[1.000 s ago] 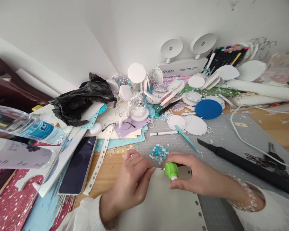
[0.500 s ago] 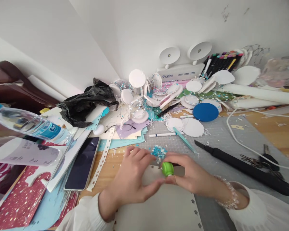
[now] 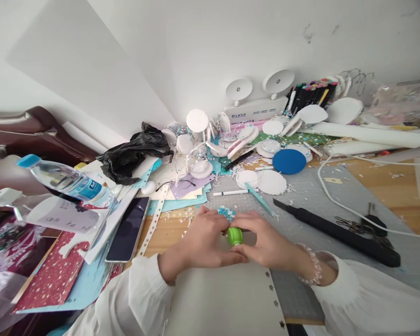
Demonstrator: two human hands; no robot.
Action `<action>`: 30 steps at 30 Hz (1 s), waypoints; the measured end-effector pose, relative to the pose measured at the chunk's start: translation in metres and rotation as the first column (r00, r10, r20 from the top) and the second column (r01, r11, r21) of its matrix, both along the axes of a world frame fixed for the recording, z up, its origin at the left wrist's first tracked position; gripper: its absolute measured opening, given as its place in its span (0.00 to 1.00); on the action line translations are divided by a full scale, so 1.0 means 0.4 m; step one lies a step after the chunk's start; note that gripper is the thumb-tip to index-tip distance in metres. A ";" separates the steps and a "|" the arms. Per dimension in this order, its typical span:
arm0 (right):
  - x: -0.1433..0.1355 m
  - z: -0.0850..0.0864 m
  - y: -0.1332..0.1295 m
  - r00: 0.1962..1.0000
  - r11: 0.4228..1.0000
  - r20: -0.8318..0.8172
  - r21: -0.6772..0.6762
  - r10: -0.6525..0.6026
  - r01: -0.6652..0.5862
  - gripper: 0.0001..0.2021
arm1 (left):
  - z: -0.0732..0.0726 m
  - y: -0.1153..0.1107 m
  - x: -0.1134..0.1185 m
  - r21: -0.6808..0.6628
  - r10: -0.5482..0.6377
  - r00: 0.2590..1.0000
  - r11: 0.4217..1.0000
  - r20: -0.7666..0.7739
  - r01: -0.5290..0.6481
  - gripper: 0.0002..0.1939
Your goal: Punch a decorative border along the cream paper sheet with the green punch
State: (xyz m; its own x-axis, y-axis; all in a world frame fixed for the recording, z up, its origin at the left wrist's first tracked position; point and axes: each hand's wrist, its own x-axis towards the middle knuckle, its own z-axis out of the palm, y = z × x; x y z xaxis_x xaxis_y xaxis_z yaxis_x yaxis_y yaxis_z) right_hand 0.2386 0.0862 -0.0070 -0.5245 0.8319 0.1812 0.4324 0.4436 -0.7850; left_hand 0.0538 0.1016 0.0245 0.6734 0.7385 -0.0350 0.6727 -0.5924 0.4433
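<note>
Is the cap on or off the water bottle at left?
On: the blue cap sits over the mouth of the water bottle.

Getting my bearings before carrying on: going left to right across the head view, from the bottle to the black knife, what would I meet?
Bottle, phone, punched strip, left hand, green punch, right hand, black knife.

Loose white sleeves [image 3: 126, 298], gathered cuffs [image 3: 163, 281]; pale beaded bracelet [image 3: 314, 267].
</note>
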 end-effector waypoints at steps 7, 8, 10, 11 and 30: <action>-0.005 0.003 -0.002 1.000 1.000 0.008 0.028 -0.014 0.014 0.07 | 0.005 -0.004 0.003 0.005 -0.019 1.000 1.000 -0.022 0.019 0.23; -0.005 0.001 0.000 1.000 0.999 0.009 0.035 -0.019 0.018 0.07 | 0.007 -0.003 0.004 -0.004 -0.015 0.999 1.000 -0.047 0.015 0.22; -0.006 -0.004 0.003 0.999 0.998 0.012 0.049 -0.032 0.031 0.07 | 0.012 0.001 0.003 -0.020 -0.017 0.995 1.000 -0.099 0.015 0.22; -0.007 -0.007 0.004 0.999 0.998 0.014 0.055 -0.039 0.038 0.07 | 0.015 0.004 0.000 -0.026 -0.019 0.992 1.000 -0.121 0.016 0.24; 0.008 -0.002 0.011 0.993 0.990 0.118 0.138 -0.026 0.010 0.10 | 0.052 0.026 -0.067 0.044 -0.098 0.978 0.993 -0.183 0.108 0.07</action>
